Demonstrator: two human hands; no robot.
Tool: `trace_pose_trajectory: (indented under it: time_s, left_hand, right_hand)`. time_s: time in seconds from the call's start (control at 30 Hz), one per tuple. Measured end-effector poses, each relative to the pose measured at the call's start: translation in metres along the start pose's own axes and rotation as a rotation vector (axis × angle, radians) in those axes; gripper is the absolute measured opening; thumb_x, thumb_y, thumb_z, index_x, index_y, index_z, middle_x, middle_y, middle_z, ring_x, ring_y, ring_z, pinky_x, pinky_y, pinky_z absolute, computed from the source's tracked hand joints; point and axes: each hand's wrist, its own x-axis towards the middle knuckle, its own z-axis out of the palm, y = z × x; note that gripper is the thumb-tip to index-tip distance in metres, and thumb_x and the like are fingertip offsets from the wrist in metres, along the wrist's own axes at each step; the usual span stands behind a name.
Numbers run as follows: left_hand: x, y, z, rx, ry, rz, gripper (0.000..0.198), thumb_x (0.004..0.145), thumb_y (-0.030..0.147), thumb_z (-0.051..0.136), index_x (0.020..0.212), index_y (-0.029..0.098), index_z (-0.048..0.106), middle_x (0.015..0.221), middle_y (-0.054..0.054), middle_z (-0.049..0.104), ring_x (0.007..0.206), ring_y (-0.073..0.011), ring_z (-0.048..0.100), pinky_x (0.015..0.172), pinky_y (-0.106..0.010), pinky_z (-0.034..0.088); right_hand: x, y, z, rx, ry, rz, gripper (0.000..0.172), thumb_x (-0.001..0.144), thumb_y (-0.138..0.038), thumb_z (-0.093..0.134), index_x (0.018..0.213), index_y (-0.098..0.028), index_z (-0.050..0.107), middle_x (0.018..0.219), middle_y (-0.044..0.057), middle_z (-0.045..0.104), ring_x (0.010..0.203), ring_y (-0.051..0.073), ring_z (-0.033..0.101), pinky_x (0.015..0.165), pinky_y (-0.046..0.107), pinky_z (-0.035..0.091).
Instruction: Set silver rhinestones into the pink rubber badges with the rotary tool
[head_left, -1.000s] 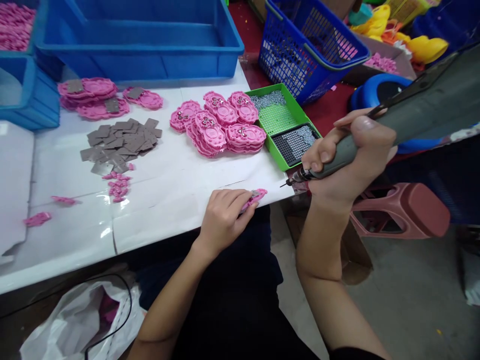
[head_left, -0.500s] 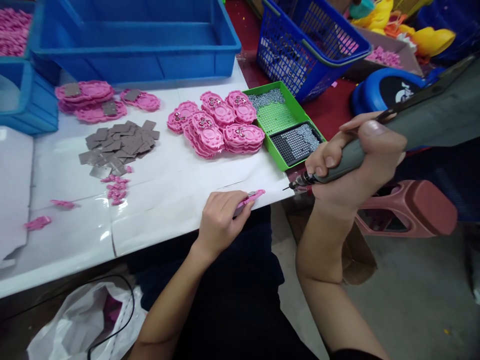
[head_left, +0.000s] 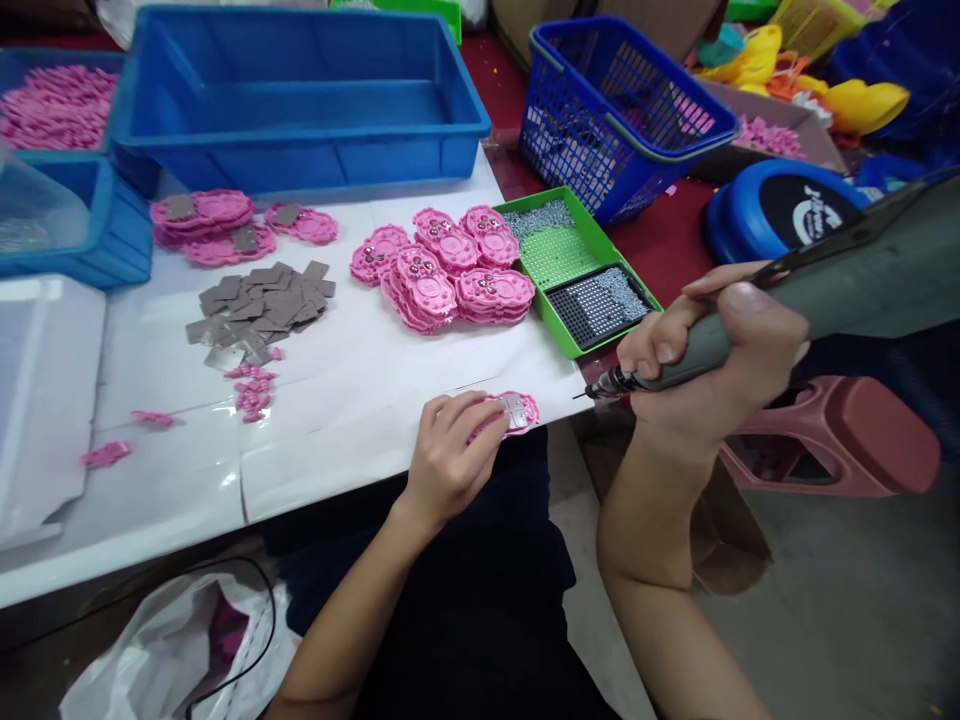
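At the table's front edge, my left hand (head_left: 457, 445) has its fingers curled over a pink plastic part (head_left: 529, 408), which lies nearly flat. A shiny square metal plate (head_left: 514, 409) sits on its upward side, partly under my fingertips. My right hand (head_left: 712, 350) is wrapped round a grey-green electric screwdriver (head_left: 694, 350), its thin bit pointing left, just right of the pink part and apart from it. Beyond that bit is a green tray (head_left: 576, 345) of small grey screws, with a black perforated insert (head_left: 581, 312). Stacked pink parts (head_left: 424, 285) with small shiny pieces lie left of the tray.
Grey metal plates (head_left: 262, 305) lie heaped on the white table (head_left: 337, 430), near small pink pieces (head_left: 253, 393). Other pink parts (head_left: 206, 215) carry plates. A large blue bin (head_left: 300, 155) stands behind, a blue basket (head_left: 622, 120) at back right, a pink stool (head_left: 862, 440) at right.
My left hand has turned the pink part from nearly edge-on to flat, so its metal plate now faces up. The screwdriver stays close by in my right hand. The view has tilted slightly.
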Motion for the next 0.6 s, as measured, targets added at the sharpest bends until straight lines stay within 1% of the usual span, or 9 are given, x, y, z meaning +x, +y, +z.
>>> trace_pose_trajectory:
  time_s: [0.1, 0.17, 0.23, 0.33, 0.43, 0.5, 0.57, 0.6]
  left_hand:
    - [-0.001, 0.000, 0.002, 0.016, 0.065, 0.045, 0.030, 0.092, 0.003, 0.067, 0.114, 0.024, 0.068, 0.109, -0.009, 0.081, 0.110, -0.0282, 0.077, 0.089, -0.044, 0.058]
    - [-0.002, -0.001, 0.002, 0.029, 0.105, 0.079, 0.030, 0.091, 0.002, 0.069, 0.112, 0.023, 0.068, 0.105, -0.008, 0.081, 0.108, -0.0275, 0.077, 0.088, -0.043, 0.059]
    - [-0.002, -0.002, 0.003, 0.049, 0.139, 0.109, 0.028, 0.089, 0.002, 0.071, 0.109, 0.022, 0.068, 0.100, -0.008, 0.081, 0.104, -0.0272, 0.078, 0.088, -0.043, 0.059]
    - [-0.004, -0.001, 0.004, 0.056, 0.167, 0.121, 0.022, 0.089, 0.009, 0.073, 0.103, 0.023, 0.067, 0.100, -0.007, 0.082, 0.102, -0.0272, 0.078, 0.089, -0.045, 0.058]
    - [-0.002, 0.003, 0.005, -0.049, 0.190, 0.068, 0.019, 0.087, 0.016, 0.073, 0.101, 0.025, 0.064, 0.098, -0.006, 0.081, 0.099, -0.0272, 0.078, 0.087, -0.047, 0.059]
    - [0.005, 0.007, 0.000, -0.162, 0.219, 0.002, 0.024, 0.084, 0.014, 0.071, 0.103, 0.025, 0.062, 0.093, -0.005, 0.080, 0.092, -0.0251, 0.078, 0.083, -0.044, 0.060]
    - [0.018, 0.008, -0.014, -0.270, 0.252, -0.091, 0.028, 0.083, 0.010, 0.069, 0.105, 0.025, 0.061, 0.090, -0.004, 0.078, 0.085, -0.0216, 0.076, 0.080, -0.040, 0.060]
    - [0.025, 0.006, -0.024, -0.311, 0.266, -0.143, 0.028, 0.084, 0.009, 0.069, 0.105, 0.025, 0.061, 0.091, -0.004, 0.077, 0.084, -0.0202, 0.075, 0.079, -0.038, 0.060]
  right_hand:
    - [0.001, 0.000, -0.001, -0.010, 0.010, 0.003, 0.010, 0.077, -0.031, 0.064, 0.073, -0.022, 0.064, 0.043, -0.007, 0.043, 0.032, 0.010, 0.031, 0.032, 0.027, 0.026]
    - [0.002, 0.000, -0.001, -0.022, 0.023, 0.003, 0.010, 0.076, -0.032, 0.063, 0.073, -0.023, 0.063, 0.043, -0.007, 0.043, 0.032, 0.010, 0.031, 0.032, 0.026, 0.025]
    - [0.003, 0.000, 0.000, -0.037, 0.031, 0.012, 0.011, 0.076, -0.033, 0.063, 0.073, -0.023, 0.062, 0.043, -0.007, 0.043, 0.032, 0.010, 0.032, 0.032, 0.027, 0.027]
    - [0.003, -0.001, 0.001, -0.037, 0.046, 0.040, 0.011, 0.073, -0.035, 0.066, 0.072, -0.024, 0.063, 0.042, -0.007, 0.043, 0.032, 0.011, 0.032, 0.032, 0.027, 0.029]
    - [0.003, -0.003, -0.001, -0.019, 0.083, 0.068, 0.010, 0.065, -0.034, 0.065, 0.068, -0.024, 0.064, 0.040, -0.006, 0.042, 0.030, 0.012, 0.031, 0.031, 0.028, 0.026]
    - [0.004, -0.004, -0.003, -0.034, 0.111, 0.076, 0.009, 0.062, -0.032, 0.064, 0.066, -0.025, 0.065, 0.039, -0.005, 0.041, 0.031, 0.013, 0.032, 0.032, 0.029, 0.027]
    - [0.007, -0.006, -0.006, -0.056, 0.119, 0.081, 0.009, 0.060, -0.034, 0.063, 0.063, -0.025, 0.065, 0.039, -0.005, 0.040, 0.030, 0.014, 0.031, 0.032, 0.030, 0.027]
    - [0.007, -0.008, -0.007, -0.044, 0.112, 0.089, 0.010, 0.060, -0.033, 0.063, 0.064, -0.025, 0.066, 0.040, -0.004, 0.042, 0.031, 0.014, 0.032, 0.032, 0.030, 0.027]
